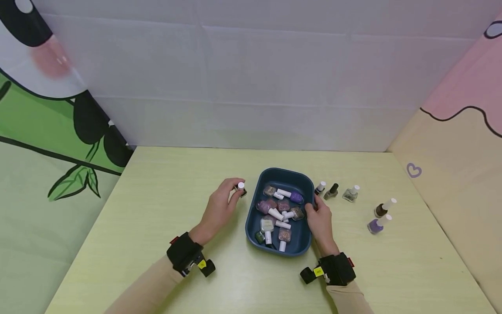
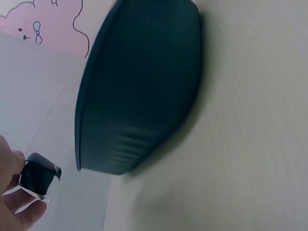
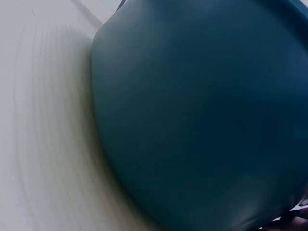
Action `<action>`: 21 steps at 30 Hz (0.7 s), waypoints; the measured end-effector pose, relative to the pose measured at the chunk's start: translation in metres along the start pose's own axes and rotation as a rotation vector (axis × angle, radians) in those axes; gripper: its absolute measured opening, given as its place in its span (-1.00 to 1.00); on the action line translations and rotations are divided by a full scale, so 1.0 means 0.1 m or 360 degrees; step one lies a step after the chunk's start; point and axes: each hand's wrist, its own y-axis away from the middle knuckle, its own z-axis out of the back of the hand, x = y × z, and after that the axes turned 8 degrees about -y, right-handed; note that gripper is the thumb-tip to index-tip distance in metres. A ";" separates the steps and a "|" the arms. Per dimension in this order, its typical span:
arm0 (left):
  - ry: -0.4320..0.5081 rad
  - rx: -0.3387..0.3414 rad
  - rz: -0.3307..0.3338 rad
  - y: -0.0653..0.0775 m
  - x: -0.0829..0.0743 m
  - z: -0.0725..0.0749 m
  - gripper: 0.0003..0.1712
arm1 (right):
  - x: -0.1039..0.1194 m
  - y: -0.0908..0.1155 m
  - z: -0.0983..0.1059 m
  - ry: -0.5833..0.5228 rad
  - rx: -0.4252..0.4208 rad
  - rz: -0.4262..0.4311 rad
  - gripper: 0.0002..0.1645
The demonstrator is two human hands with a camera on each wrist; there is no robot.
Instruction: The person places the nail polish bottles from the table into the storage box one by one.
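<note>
My left hand (image 1: 219, 211) pinches a nail polish bottle (image 1: 241, 187) with a white cap, just left of a dark blue bin. In the left wrist view the square glass base of this bottle (image 2: 39, 176) looks nearly black. My right hand (image 1: 321, 222) grips the right wall of the bin (image 1: 252, 213), its thumb over the rim. Several nail polish bottles lie jumbled inside, among them a purple one (image 1: 296, 197), a pale one (image 1: 267, 224) and a pinkish glitter one (image 1: 285, 235). The bin's outer wall (image 3: 192, 110) fills most of the right wrist view.
Right of the bin stand several more bottles: a white-capped dark one (image 1: 320, 187) by my right fingertips, a black-capped one (image 1: 332, 191), a clear glitter one (image 1: 350, 194), a dark brown one (image 1: 380, 211) and a purple one (image 1: 375, 226). A pale wall backs the light wooden table (image 1: 164, 174).
</note>
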 end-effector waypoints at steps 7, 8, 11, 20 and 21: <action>-0.0018 0.0078 -0.0151 0.02 -0.19 -0.04 -0.67 | 0.00 -0.01 0.00 0.0014 0.0004 -0.0014 -0.38; -0.0025 0.0101 -0.0181 0.03 -0.22 -0.04 -0.66 | 0.00 -0.01 0.00 0.0015 0.0002 -0.0011 -0.38; -0.0062 0.0167 -0.0323 0.04 -0.27 -0.08 -0.64 | -0.01 -0.01 0.00 0.0022 -0.0005 0.0002 -0.38; -0.0305 0.0242 -0.0782 0.07 -0.37 -0.16 -0.59 | 0.00 -0.01 0.00 0.0033 -0.0012 -0.0005 -0.38; -0.0345 0.0249 -0.0819 0.08 -0.38 -0.18 -0.58 | 0.00 -0.01 0.00 0.0036 -0.0012 -0.0006 -0.38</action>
